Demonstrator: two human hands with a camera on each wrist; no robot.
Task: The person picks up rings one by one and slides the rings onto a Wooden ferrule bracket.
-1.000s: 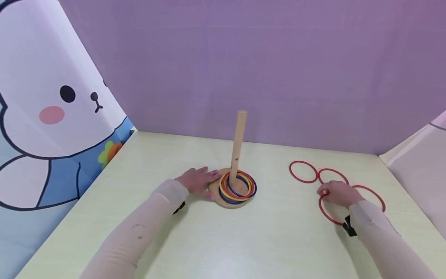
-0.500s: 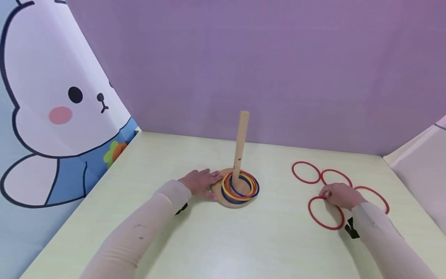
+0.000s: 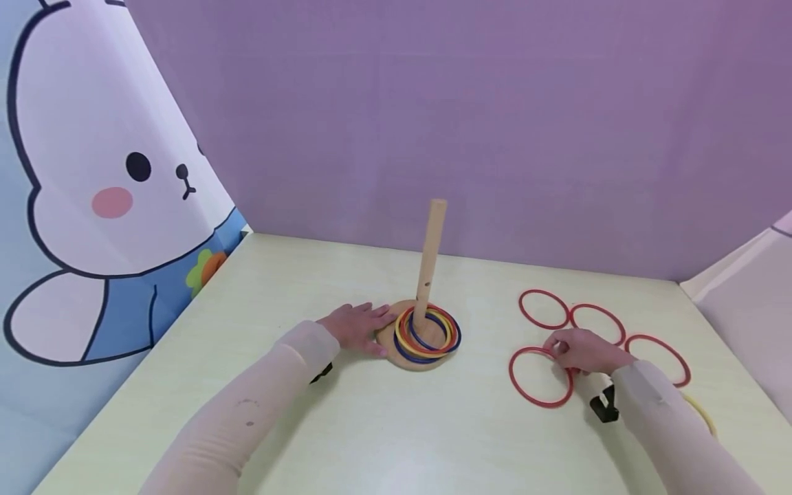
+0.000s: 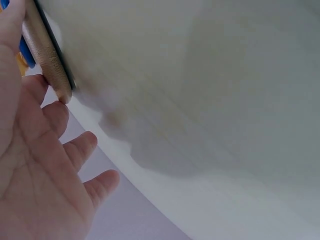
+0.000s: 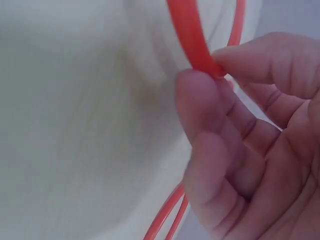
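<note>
My right hand (image 3: pixel 584 349) pinches a red ring (image 3: pixel 513 375) between thumb and fingertips at its far edge; the right wrist view shows the pinched red band (image 5: pixel 190 35) close up. My left hand (image 3: pixel 357 327) lies with spread fingers at the left edge of a round wooden base (image 3: pixel 386 340). Its fingertips touch the base's rim (image 4: pixel 52 65) in the left wrist view. A wooden post (image 3: pixel 431 254) rises from the base, leaning slightly right. Several red, yellow and blue rings (image 3: pixel 458 337) lie stacked around its foot.
Right of the post, three more red rings lie on the pale table (image 3: pixel 470 426): a left one (image 3: pixel 522 309), a middle one (image 3: pixel 600 307) and a right one (image 3: pixel 687 368). A yellow ring (image 3: pixel 705 414) shows partly behind the right sleeve. A purple cloth (image 3: pixel 396 124) stands behind the table.
My right hand has moved left, bringing the pinched red ring away from the other red rings. The yellow ring has come into view by the sleeve. My left hand stays at the base.
</note>
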